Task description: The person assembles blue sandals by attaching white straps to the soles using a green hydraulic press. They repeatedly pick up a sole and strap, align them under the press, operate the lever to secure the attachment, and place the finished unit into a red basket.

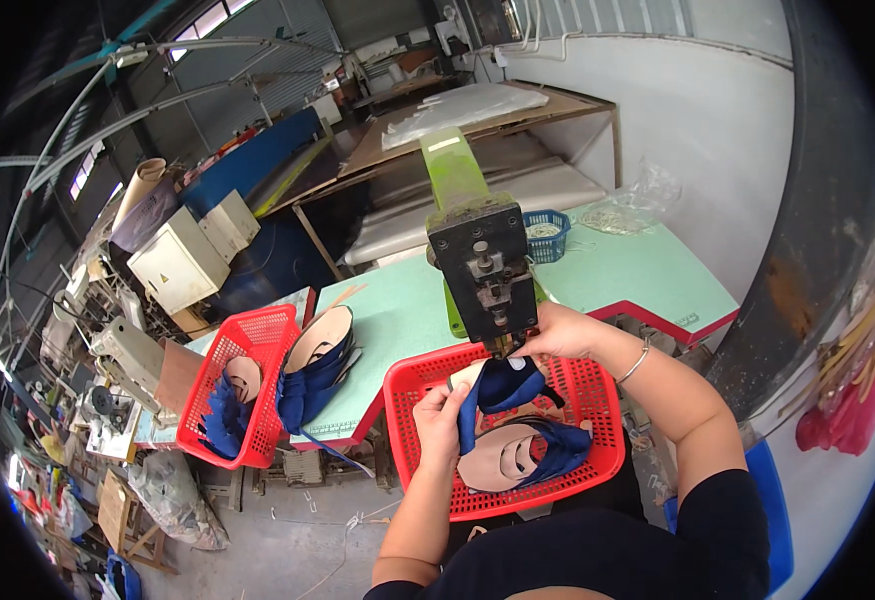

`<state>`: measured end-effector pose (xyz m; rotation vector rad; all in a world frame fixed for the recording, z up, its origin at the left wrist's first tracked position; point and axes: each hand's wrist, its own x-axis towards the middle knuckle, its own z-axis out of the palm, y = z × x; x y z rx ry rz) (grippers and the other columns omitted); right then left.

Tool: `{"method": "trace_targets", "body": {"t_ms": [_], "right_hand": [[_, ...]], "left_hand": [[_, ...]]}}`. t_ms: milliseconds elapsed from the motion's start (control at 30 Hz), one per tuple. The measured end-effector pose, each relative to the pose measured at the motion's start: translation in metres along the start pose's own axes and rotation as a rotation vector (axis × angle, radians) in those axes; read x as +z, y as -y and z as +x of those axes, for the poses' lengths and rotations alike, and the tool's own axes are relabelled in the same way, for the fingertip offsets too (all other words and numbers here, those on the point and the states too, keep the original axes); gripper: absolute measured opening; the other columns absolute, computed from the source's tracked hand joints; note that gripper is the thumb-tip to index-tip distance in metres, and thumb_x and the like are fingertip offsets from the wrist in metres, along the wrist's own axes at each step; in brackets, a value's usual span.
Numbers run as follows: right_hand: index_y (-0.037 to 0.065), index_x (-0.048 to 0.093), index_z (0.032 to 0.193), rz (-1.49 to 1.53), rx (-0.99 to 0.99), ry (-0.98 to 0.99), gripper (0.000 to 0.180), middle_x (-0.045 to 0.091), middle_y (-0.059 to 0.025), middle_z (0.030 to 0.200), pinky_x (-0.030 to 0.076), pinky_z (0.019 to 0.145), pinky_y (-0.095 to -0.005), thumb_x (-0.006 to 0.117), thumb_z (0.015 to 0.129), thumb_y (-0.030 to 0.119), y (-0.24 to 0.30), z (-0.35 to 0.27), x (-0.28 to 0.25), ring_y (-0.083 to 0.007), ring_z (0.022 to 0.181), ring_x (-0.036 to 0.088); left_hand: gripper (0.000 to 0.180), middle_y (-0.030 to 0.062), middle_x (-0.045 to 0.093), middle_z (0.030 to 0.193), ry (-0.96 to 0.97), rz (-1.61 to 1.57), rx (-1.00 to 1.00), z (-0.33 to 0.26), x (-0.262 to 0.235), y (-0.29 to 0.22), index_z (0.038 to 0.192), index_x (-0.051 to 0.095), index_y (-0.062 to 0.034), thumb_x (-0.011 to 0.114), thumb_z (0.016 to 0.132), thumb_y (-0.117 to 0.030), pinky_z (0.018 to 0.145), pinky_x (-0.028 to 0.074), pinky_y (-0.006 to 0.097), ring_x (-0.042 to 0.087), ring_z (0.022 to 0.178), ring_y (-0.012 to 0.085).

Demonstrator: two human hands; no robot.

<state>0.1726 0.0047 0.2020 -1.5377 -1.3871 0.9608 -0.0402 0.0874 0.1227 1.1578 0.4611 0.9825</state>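
Observation:
A blue shoe upper (502,388) with a beige lining is held under the head of a green and black press machine (477,255). My left hand (441,412) pinches its left edge between thumb and fingers. My right hand (557,333) grips its far right side, close to the machine's tip; some of those fingers are hidden behind the machine head and the piece. Directly below, a red plastic basket (614,455) holds more blue and beige uppers (497,457).
On the pale green table (387,300) lies a stack of blue and beige uppers (315,365). Left of it stands another red basket (269,325) with similar pieces. Behind the machine sit a small blue basket (547,245) and a clear plastic bag (627,210). A dark pillar (797,250) rises at right.

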Motion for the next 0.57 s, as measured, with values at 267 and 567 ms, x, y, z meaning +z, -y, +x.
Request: {"method": "trace_targets", "body": {"t_ms": [267, 567], "right_hand": [[-0.009, 0.055, 0.096, 0.301, -0.002, -0.093, 0.021, 0.061, -0.0104, 0.08, 0.054, 0.059, -0.0231, 0.062, 0.083, 0.007, -0.001, -0.02, 0.021, -0.0136, 0.066, 0.062], [-0.006, 0.049, 0.098, 0.987, 0.06, -0.284, 0.017, 0.059, -0.0164, 0.094, 0.057, 0.069, -0.0298, 0.056, 0.086, 0.002, -0.026, -0.031, 0.067, -0.0251, 0.084, 0.065]], "left_hand": [[0.018, 0.0006, 0.058, 0.065, 0.223, 0.25, -0.226, 0.045, -0.012, -0.035, 0.074, 0.06, -0.003, 0.062, 0.084, -0.017, 0.051, 0.042, 0.021, 0.052, 0.056, 0.0076], [0.024, 0.0146, 0.066, 0.084, 0.45, 0.004, -0.509, 0.09, -0.006, -0.049, 0.092, 0.063, 0.0082, 0.064, 0.082, -0.014, 0.067, 0.051, 0.027, 0.064, 0.072, 0.0168]]}}
